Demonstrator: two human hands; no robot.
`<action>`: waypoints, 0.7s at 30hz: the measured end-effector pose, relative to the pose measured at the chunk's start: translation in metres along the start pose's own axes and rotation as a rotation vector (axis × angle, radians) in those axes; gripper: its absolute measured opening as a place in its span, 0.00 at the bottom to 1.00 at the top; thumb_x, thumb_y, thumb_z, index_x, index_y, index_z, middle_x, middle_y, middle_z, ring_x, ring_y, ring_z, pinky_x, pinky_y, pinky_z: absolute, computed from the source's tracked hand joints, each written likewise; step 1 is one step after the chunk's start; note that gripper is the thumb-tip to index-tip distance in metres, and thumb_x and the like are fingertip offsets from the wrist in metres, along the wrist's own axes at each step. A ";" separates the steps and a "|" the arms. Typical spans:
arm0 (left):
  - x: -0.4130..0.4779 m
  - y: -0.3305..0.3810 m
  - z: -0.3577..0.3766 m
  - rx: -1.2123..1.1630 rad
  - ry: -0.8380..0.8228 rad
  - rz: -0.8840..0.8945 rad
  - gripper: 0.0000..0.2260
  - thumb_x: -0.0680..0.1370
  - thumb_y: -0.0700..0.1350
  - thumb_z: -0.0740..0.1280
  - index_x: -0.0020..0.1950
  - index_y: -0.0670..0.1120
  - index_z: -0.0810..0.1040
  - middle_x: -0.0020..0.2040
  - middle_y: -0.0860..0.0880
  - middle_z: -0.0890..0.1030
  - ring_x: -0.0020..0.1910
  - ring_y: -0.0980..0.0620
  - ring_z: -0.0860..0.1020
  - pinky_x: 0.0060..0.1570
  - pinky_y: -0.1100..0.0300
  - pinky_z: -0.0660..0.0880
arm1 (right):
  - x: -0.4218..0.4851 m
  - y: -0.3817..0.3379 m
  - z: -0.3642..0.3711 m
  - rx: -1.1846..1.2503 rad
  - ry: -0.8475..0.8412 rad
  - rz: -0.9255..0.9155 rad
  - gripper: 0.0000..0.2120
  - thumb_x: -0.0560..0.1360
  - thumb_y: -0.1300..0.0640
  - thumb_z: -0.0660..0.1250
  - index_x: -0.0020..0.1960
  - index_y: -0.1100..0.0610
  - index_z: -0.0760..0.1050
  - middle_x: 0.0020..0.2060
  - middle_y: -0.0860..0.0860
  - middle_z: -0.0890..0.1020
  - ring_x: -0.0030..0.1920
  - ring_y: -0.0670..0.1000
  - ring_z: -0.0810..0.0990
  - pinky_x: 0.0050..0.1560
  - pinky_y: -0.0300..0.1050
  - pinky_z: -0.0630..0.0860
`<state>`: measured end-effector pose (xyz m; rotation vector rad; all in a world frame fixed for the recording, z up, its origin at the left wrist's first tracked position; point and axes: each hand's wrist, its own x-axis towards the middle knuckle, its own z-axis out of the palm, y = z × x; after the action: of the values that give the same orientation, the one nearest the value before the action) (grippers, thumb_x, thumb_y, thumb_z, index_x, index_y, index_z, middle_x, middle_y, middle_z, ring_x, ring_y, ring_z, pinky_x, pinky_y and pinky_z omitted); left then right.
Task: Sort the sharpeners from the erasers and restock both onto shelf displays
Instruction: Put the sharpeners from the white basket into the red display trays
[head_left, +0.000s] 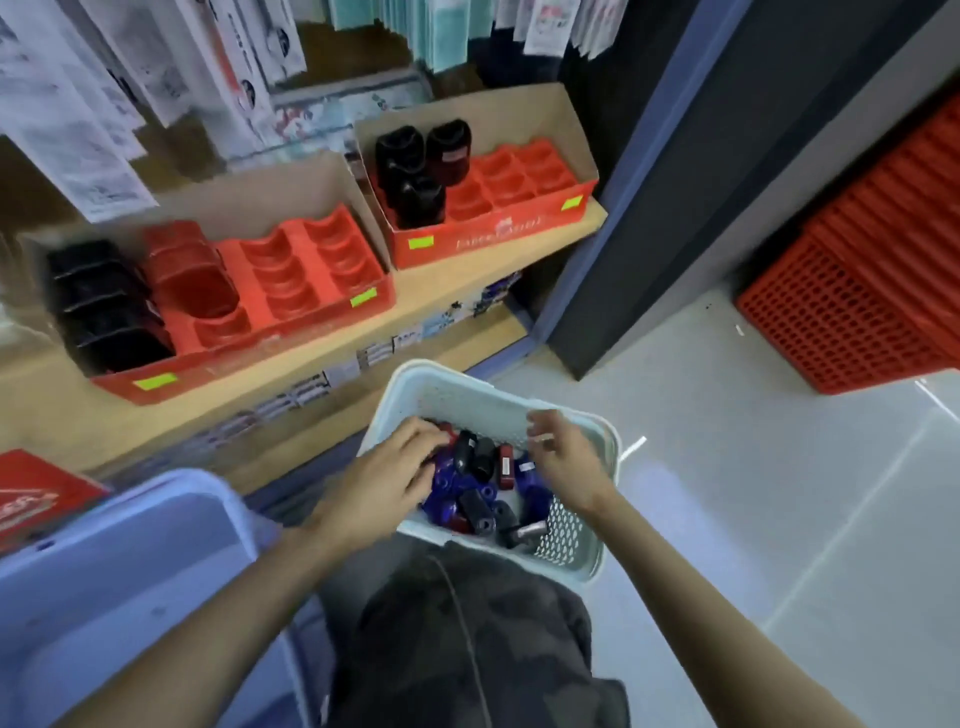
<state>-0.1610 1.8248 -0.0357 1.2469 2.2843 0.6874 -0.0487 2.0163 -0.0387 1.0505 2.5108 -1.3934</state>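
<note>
A pale green perforated basket (582, 431) rests on my lap, filled with several black, blue and red sharpeners (480, 467). My left hand (387, 478) reaches into its left side, fingers curled down among the pieces. My right hand (561, 457) hovers over the right side, blurred, fingers loosely bent; whether it holds anything cannot be told. On the wooden shelf (452, 291) stand two red display trays: the left tray (291, 270) holds black and red sharpeners in its left columns, the right tray (514, 182) holds three black ones at its left.
A light blue bin (104, 571) sits at my lower left. A stack of red crates (878, 291) stands on the grey floor at right. Packaged goods hang above the shelf. A dark pillar (649, 182) borders the shelf's right end.
</note>
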 end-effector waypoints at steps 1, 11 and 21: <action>0.002 -0.011 0.014 -0.042 -0.077 -0.071 0.16 0.80 0.42 0.61 0.67 0.45 0.70 0.64 0.50 0.69 0.60 0.51 0.73 0.58 0.62 0.68 | 0.000 0.018 0.012 0.011 -0.025 0.088 0.11 0.77 0.64 0.60 0.59 0.60 0.71 0.49 0.54 0.78 0.45 0.52 0.78 0.47 0.48 0.77; 0.064 -0.065 0.083 -0.065 -0.108 -0.330 0.23 0.77 0.39 0.66 0.72 0.41 0.66 0.69 0.44 0.68 0.66 0.47 0.69 0.65 0.62 0.61 | 0.050 0.100 0.100 -0.066 0.078 0.339 0.12 0.76 0.55 0.65 0.58 0.60 0.74 0.53 0.58 0.78 0.50 0.58 0.78 0.50 0.49 0.75; 0.098 -0.085 0.135 0.171 -0.151 -0.590 0.19 0.78 0.44 0.65 0.65 0.39 0.65 0.64 0.40 0.69 0.57 0.41 0.75 0.55 0.49 0.74 | 0.077 0.107 0.123 -0.441 0.131 0.431 0.16 0.78 0.49 0.60 0.60 0.59 0.68 0.61 0.56 0.73 0.64 0.57 0.68 0.60 0.49 0.66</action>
<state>-0.1833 1.8974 -0.2067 0.5992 2.4376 0.1818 -0.0730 1.9985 -0.2168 1.4886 2.3138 -0.6401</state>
